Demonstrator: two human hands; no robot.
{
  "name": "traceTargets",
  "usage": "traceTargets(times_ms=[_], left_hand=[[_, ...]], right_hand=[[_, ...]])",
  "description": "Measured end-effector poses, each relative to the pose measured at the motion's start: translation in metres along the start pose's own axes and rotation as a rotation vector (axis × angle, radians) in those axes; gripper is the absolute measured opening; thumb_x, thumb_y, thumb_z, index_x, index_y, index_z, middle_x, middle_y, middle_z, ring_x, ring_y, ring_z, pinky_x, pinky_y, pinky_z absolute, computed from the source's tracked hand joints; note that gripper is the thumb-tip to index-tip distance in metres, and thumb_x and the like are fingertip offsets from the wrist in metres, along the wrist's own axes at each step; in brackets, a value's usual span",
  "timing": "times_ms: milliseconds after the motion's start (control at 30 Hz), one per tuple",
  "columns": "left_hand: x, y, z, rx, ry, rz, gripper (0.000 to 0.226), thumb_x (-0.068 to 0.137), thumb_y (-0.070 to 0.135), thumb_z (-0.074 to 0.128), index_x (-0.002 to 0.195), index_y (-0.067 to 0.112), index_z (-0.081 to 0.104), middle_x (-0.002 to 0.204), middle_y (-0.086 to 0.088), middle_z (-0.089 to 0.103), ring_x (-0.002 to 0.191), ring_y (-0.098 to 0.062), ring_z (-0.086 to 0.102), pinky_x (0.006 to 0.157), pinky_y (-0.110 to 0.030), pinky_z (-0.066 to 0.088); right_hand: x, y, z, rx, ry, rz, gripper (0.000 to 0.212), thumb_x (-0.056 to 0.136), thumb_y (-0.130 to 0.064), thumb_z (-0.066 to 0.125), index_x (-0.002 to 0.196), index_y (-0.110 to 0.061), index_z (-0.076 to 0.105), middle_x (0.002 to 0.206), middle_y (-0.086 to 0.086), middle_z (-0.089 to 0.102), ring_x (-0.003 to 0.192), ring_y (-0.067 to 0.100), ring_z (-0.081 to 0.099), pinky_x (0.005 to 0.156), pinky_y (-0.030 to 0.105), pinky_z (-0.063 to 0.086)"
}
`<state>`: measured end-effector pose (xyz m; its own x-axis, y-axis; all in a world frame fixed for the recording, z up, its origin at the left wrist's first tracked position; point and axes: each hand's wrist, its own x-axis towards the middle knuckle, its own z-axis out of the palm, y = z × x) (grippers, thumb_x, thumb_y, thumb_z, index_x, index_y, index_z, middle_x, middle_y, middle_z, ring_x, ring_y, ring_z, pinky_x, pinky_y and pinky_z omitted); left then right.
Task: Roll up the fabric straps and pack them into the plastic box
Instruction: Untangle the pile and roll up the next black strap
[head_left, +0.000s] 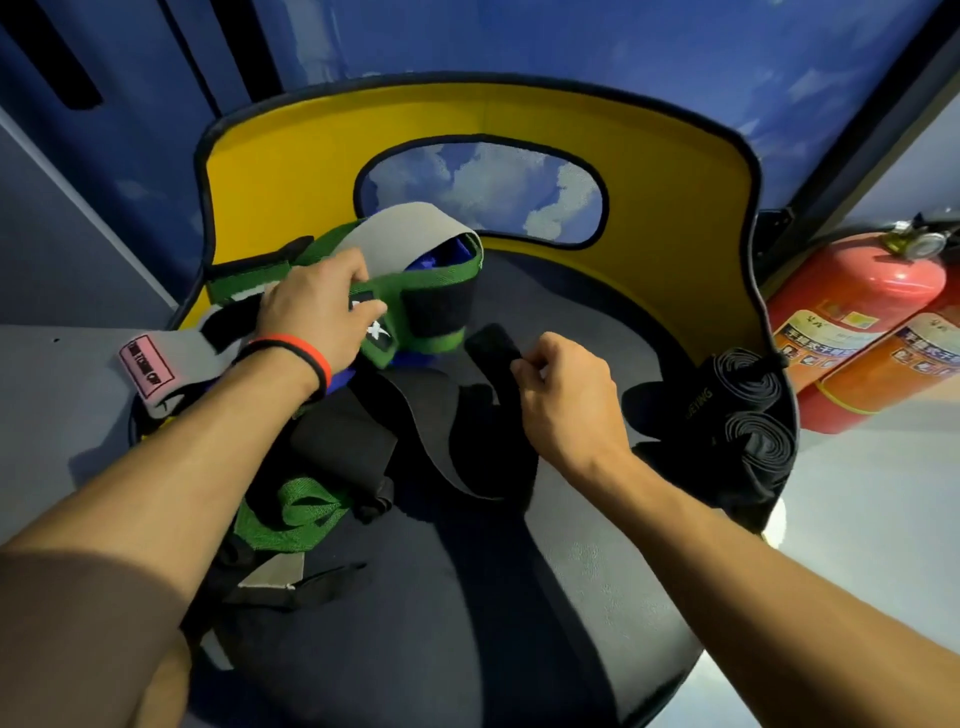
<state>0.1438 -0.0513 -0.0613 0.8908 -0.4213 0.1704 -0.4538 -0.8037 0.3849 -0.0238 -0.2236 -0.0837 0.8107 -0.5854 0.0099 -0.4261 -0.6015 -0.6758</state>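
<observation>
A tangle of fabric straps lies on a dark round seat (467, 597). My left hand (317, 312) grips a green strap with a grey lining and black patch (415, 291) at the pile's far side. My right hand (566, 395) pinches the end of a black strap (493, 345) that runs down across the pile. Another green strap (291, 514) lies nearer me among black ones. A grey strap with a pink label (148, 366) hangs off the left edge. Two rolled black straps (753, 410) sit at the seat's right edge. No plastic box is in view.
The seat has a tall yellow curved back (649, 171) with an oval window. Two red fire extinguishers (857, 322) stand on the floor to the right. A grey surface (52, 415) lies left of the seat, and blue cloud-printed walls stand behind.
</observation>
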Motion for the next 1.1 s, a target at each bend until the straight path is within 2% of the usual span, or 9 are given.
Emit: traceTargets(times_ms=[133,267,533,633,700,767,833,967,1100], left_hand=[[0.015,-0.029,-0.020,0.000,0.120,-0.186,0.028,0.090,0.029,0.073,0.108,0.012,0.060,0.107,-0.027,0.065,0.098,-0.047,0.060,0.080,-0.049,0.049],[0.016,-0.035,-0.030,0.081,0.095,-0.167,0.033,0.090,0.034,0.074,0.115,0.017,0.062,0.108,-0.026,0.067,0.102,-0.048,0.060,0.090,-0.051,0.048],[-0.009,0.001,-0.016,0.126,-0.013,0.124,0.062,0.083,0.035,0.079,0.138,0.025,0.052,0.137,-0.006,0.052,0.126,-0.034,0.047,0.103,-0.053,0.040],[-0.032,0.022,-0.019,0.056,-0.003,0.380,0.044,0.084,0.031,0.074,0.126,0.023,0.063,0.128,-0.001,0.056,0.119,-0.030,0.049,0.100,-0.049,0.043],[-0.052,0.030,-0.016,0.107,-0.162,0.467,0.038,0.089,0.042,0.065,0.124,0.029,0.063,0.125,0.005,0.058,0.116,-0.025,0.052,0.097,-0.047,0.045],[-0.068,0.033,-0.011,0.235,-0.407,0.381,0.054,0.093,0.051,0.059,0.143,0.034,0.047,0.137,0.007,0.052,0.124,-0.023,0.051,0.100,-0.044,0.044],[-0.074,0.031,-0.006,0.284,-0.557,0.255,0.065,0.093,0.049,0.062,0.150,0.037,0.034,0.144,0.006,0.047,0.125,-0.025,0.053,0.099,-0.043,0.047],[-0.074,0.028,-0.007,0.167,-0.496,0.225,0.034,0.089,0.036,0.070,0.119,0.040,0.054,0.109,0.010,0.062,0.100,-0.022,0.063,0.085,-0.038,0.052],[-0.083,0.034,-0.014,0.045,-0.406,0.215,0.022,0.086,0.031,0.069,0.094,0.032,0.049,0.079,0.010,0.057,0.077,-0.016,0.060,0.068,-0.033,0.050]], right_hand=[[-0.017,0.021,-0.015,-0.177,-0.062,0.000,0.021,0.101,-0.026,0.052,0.086,-0.012,0.056,0.082,0.003,0.060,0.074,0.030,0.059,0.065,0.044,0.053],[-0.031,0.042,-0.030,-0.415,-0.100,-0.051,0.017,0.101,-0.028,0.050,0.088,-0.017,0.051,0.088,0.003,0.056,0.074,0.032,0.056,0.062,0.039,0.046],[-0.022,0.029,-0.049,-0.284,-0.112,-0.084,0.017,0.089,-0.039,0.062,0.086,-0.023,0.062,0.087,-0.002,0.070,0.081,0.027,0.066,0.071,0.042,0.057],[-0.018,0.025,-0.046,-0.336,-0.123,-0.098,0.026,0.088,-0.049,0.062,0.084,-0.024,0.060,0.086,-0.003,0.067,0.078,0.026,0.064,0.069,0.039,0.056],[-0.016,0.023,-0.048,-0.416,-0.215,-0.085,0.039,0.086,-0.063,0.062,0.087,-0.024,0.060,0.087,-0.002,0.065,0.079,0.027,0.063,0.069,0.038,0.056],[-0.016,0.022,-0.049,-0.499,-0.359,-0.046,0.048,0.082,-0.071,0.063,0.091,-0.025,0.062,0.087,0.000,0.064,0.080,0.027,0.064,0.070,0.039,0.057],[-0.017,0.025,-0.047,-0.521,-0.409,-0.033,0.038,0.083,-0.061,0.068,0.091,-0.024,0.063,0.088,0.003,0.066,0.080,0.029,0.064,0.070,0.040,0.058],[-0.008,0.034,-0.039,-0.252,-0.226,0.008,0.024,0.090,-0.031,0.067,0.077,-0.012,0.059,0.076,0.007,0.066,0.071,0.031,0.064,0.057,0.041,0.053],[0.013,0.039,-0.032,0.372,-0.083,0.288,0.030,0.092,-0.036,0.073,0.104,-0.009,0.070,0.096,0.006,0.074,0.084,0.021,0.072,0.060,0.037,0.060]])
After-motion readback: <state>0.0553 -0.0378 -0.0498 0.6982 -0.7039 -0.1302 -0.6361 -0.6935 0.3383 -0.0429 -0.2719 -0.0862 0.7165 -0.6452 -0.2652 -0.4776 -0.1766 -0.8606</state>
